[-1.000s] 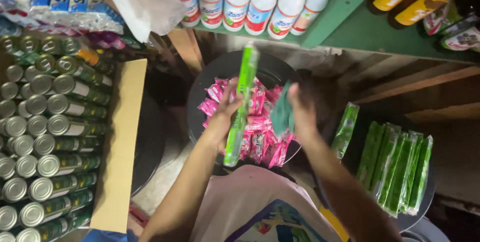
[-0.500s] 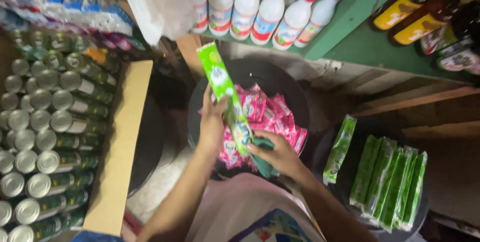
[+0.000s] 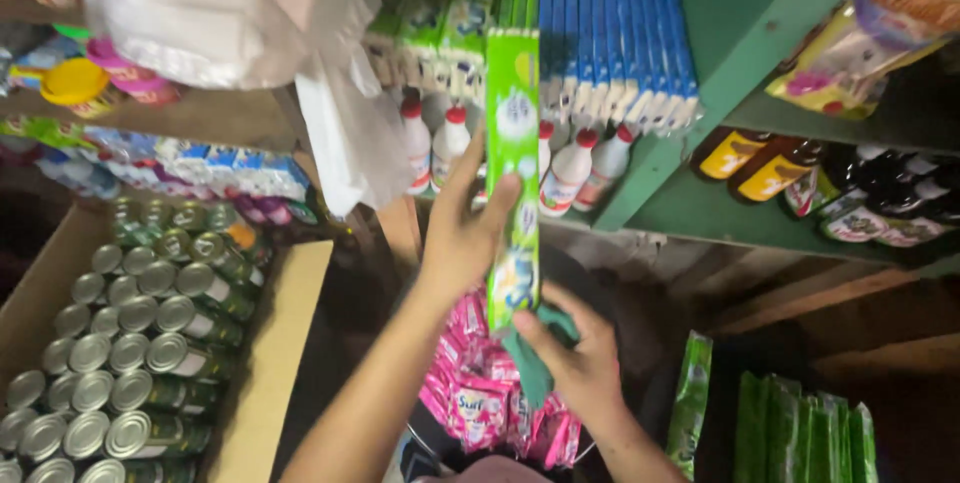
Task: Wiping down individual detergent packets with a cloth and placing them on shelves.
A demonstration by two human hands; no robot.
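Note:
I hold a long green sachet strip [image 3: 512,143] upright in front of the shelves. My left hand [image 3: 462,233] grips its middle with the thumb across the front. My right hand [image 3: 572,355] pinches the strip's lower end and also holds a teal cloth [image 3: 532,363]. The strip's top reaches up among hanging green and blue sachet strips [image 3: 610,23]. Below my hands sits a dark basin of pink sachets [image 3: 478,398].
White bottles with red caps [image 3: 575,168] stand on a green shelf [image 3: 760,23]. A cardboard box of green cans [image 3: 130,343] is at the left. A white plastic bag [image 3: 250,13] hangs above. Green packets [image 3: 800,433] lie at the lower right, dark bottles [image 3: 860,193] at the right.
I have raised the green strip from over the pink sachets up toward the hanging strips and turned it upright. My view has tilted upward with it.

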